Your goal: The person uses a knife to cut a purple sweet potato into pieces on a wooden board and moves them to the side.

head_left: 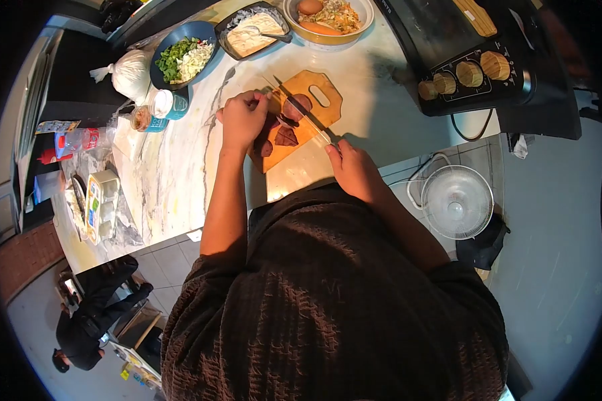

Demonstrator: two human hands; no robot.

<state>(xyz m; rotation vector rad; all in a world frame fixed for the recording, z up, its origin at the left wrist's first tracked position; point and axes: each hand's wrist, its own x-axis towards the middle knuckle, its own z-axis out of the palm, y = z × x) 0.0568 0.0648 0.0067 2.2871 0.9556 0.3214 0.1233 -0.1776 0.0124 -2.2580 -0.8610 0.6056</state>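
My right hand (352,168) grips a knife (311,122) by its handle. The blade slants up and left across a wooden cutting board (324,120) with a slot handle. On the board lie a rounded reddish-brown piece of meat (297,105), partly behind the blade, and darker cut pieces of meat (286,137) nearer to me. My left hand (244,121) is over the board's left side, its fingers bent and drawn together near the blade. Whatever those fingers may hold is too small to make out.
Behind the board stand a blue plate of chopped greens (179,61), a dark dish of pale mixture with a spoon (253,35) and a bowl with eggs (338,21). Jars (169,105) stand left, a stove (471,70) right. A fan (456,202) is below; another person (90,321) sits lower left.
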